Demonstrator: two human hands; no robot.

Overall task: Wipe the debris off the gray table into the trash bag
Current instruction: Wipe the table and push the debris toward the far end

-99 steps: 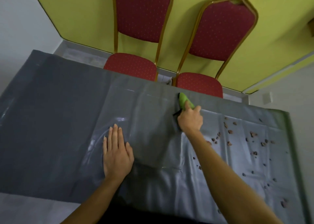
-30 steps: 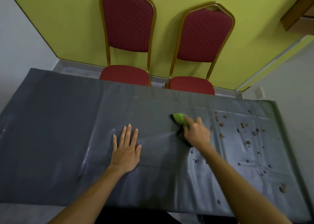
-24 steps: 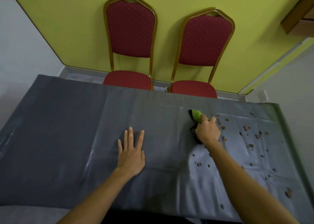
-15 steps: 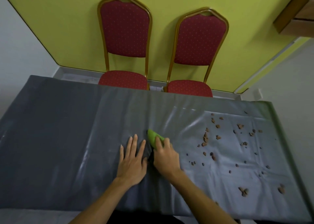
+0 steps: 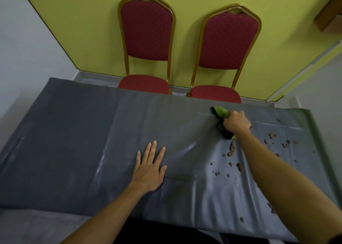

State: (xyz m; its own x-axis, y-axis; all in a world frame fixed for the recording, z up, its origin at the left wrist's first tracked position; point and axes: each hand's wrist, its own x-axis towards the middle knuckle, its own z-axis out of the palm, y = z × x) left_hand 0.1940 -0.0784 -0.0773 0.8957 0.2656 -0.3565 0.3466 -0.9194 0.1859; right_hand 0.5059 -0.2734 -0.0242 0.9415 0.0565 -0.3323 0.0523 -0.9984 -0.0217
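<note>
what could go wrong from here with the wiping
1. The debris is scattered loose across the right part of the gray table; a fast sweep by the right hand with the green cloth could flick bits over the table's edges onto the floor.
2. The glossy cover is wrinkled near the left hand; if that flat palm lifts, it may bunch and trap crumbs.
3. No trash bag shows in the head view, so aim is uncertain.
</note>
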